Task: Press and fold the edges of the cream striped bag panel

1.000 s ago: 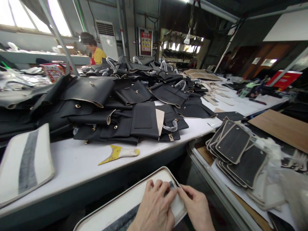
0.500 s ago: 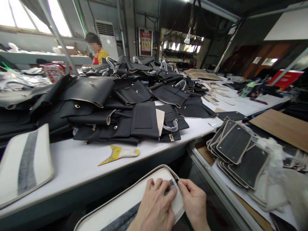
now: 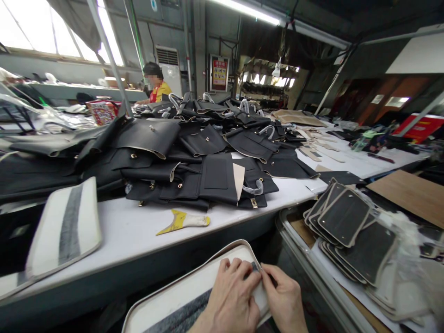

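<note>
Directly under the left hand (image 3: 234,293), the pale panel (image 3: 194,286) stretches leftward from the right hand's (image 3: 285,293) grip, its long axis slanting back toward the lower left. That nearer right grip pinches the rim at the short end; whether the left fingers clasp anything I cannot tell. Beyond both lies the worktop (image 3: 132,226).

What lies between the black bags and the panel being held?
In the head view, a yellow-and-white piece lies on the white table, between the black bags and the panel. Nearer the panel comes the table's front edge.
</note>
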{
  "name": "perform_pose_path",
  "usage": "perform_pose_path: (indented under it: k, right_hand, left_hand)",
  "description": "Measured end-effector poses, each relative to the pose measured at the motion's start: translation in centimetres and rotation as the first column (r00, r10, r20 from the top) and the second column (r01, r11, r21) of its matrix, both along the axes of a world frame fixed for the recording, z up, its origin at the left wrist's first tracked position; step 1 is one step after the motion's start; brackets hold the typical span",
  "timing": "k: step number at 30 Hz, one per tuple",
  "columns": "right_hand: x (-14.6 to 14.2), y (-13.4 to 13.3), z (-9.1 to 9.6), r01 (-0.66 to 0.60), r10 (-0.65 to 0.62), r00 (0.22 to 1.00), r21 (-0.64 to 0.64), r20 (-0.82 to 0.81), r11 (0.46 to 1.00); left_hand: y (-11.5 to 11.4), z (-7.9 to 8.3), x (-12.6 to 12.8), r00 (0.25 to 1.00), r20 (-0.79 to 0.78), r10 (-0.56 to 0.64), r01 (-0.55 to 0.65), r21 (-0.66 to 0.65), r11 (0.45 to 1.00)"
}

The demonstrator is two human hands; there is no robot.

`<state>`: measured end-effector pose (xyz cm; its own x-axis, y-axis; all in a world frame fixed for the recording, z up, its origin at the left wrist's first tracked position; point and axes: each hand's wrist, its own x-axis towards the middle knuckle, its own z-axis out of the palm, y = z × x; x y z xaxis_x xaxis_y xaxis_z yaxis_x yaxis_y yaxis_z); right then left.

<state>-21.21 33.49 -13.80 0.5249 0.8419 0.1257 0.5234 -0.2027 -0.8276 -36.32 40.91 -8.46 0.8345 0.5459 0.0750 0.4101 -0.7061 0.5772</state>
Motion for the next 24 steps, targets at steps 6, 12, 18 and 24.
perform_pose_path:
  k: [6,12,18,24]
  right_hand:
    - [-0.16,0.14,0.50,-0.067,0.064,0.996,0.054,0.056,0.996]
    - [-0.12,0.03,0.32,-0.099,0.093,0.992,0.070,0.081,0.993]
    - [0.10,-0.13,0.34,-0.130,0.124,0.988,0.055,0.095,0.990]
    - [0.00,0.23,-0.01,0.015,-0.019,0.998,0.052,0.060,0.999]
  left_hand:
    - [-0.02,-0.18,-0.01,1.000,0.005,0.025,-0.025,-0.009,1.000]
    - [0.04,-0.28,-0.13,0.999,0.004,0.050,-0.050,-0.010,0.999]
    - [0.05,-0.07,-0.01,0.999,-0.021,0.024,-0.024,0.021,1.000]
    - [0.05,-0.21,-0.02,0.999,-0.053,-0.004,0.008,0.065,0.998]
